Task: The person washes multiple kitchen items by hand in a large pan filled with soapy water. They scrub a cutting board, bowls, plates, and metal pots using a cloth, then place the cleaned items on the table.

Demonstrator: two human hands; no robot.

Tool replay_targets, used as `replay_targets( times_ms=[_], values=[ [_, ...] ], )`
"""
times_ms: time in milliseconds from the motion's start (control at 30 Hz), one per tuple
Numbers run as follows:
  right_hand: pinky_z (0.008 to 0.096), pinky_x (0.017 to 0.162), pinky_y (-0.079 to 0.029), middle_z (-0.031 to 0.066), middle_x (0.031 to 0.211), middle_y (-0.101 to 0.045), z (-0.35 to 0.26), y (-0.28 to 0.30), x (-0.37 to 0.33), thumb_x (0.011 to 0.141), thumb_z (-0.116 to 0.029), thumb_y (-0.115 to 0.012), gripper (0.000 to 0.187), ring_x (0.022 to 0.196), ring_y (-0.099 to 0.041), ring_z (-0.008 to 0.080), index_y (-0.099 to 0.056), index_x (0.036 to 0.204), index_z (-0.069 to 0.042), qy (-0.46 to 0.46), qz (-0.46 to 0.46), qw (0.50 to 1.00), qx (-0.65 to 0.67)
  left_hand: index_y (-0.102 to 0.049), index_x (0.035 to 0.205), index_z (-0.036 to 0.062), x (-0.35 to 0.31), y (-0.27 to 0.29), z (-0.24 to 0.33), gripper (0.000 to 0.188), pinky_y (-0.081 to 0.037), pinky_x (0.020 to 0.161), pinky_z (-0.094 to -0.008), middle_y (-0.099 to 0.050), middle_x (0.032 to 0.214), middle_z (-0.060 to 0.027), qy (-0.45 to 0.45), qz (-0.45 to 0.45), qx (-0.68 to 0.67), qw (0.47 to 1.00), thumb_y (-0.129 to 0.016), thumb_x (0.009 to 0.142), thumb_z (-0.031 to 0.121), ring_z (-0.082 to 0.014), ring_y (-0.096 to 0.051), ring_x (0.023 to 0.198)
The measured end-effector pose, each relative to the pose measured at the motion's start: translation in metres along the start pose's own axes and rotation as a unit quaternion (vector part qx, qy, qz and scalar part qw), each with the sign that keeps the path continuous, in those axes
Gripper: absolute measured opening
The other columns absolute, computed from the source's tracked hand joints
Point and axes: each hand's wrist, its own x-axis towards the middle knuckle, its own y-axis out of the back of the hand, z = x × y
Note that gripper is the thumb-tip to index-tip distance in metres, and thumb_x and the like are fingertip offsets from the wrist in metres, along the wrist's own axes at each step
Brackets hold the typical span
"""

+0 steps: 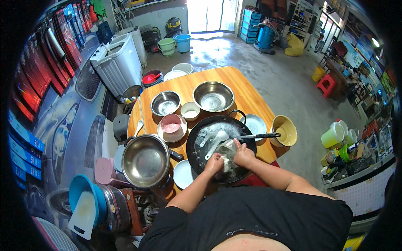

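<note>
On the floor [284, 94] ahead of me, 1 green bucket [166, 48] stands just beside 1 blue bucket [183, 44]. To my left I see a white washing machine [120, 65]; to my right, 1 red stool [328, 83].

1. Apparently a shop or workshop doubling as a home kitchen.
2. Shop: rows of red and blue packs [39, 75] on the left, beside a big car picture [65, 125] (a print, by the look of it).
3. Workshop: grey floor [272, 83], blue tank [264, 37] and a cluttered bench [360, 178] at the right.
4. Home: a white washer [119, 62], and a wooden table [238, 83] holding metal bowls [212, 98] and a wok [197, 157].
</note>
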Motion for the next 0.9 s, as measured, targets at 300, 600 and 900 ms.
replay_targets(
  times_ms=[300,600,900],
  values=[
    [0.0453,0.089,-0.045,0.0279,0.111,-0.059,0.015,-0.025,0.015,0.085,-0.026,-0.053,0.067,0.1,-0.06,0.039,-0.023,0.141,-0.003,-0.071,-0.116,0.962,0.238,-0.051,0.129,0.0136,0.024,-0.041,-0.026,0.049,-0.035,0.106,-0.0426,-0.051,0.133,-0.01,-0.278,-0.114,0.394,0.869,-0.06,0.081,0.019,-0.0316,-0.045,0.125],
    [0.0434,0.092,-0.046,0.0321,0.117,-0.055,0.028,-0.028,0.02,0.088,-0.03,-0.051,0.057,0.106,-0.057,0.0434,-0.034,0.134,-0.002,0.074,-0.068,0.963,0.249,-0.053,0.122,0.0114,0.054,-0.055,-0.02,0.037,-0.039,0.099,-0.0479,-0.05,0.128,-0.0189,-0.251,-0.029,0.404,0.879,-0.054,0.087,0.024,-0.0368,-0.048,0.119],
    [0.0471,0.101,-0.039,0.0313,0.126,-0.052,0.033,-0.022,0.027,0.086,-0.044,-0.051,0.069,0.117,-0.05,0.0457,-0.033,0.143,-0.008,0.014,-0.013,0.97,0.242,-0.043,0.133,0.0063,0.094,-0.071,-0.082,0.063,-0.038,0.101,-0.0398,-0.05,0.128,-0.0209,-0.071,-0.048,-0.028,0.996,-0.065,0.083,0.035,-0.0314,-0.048,0.121]
  ],
)
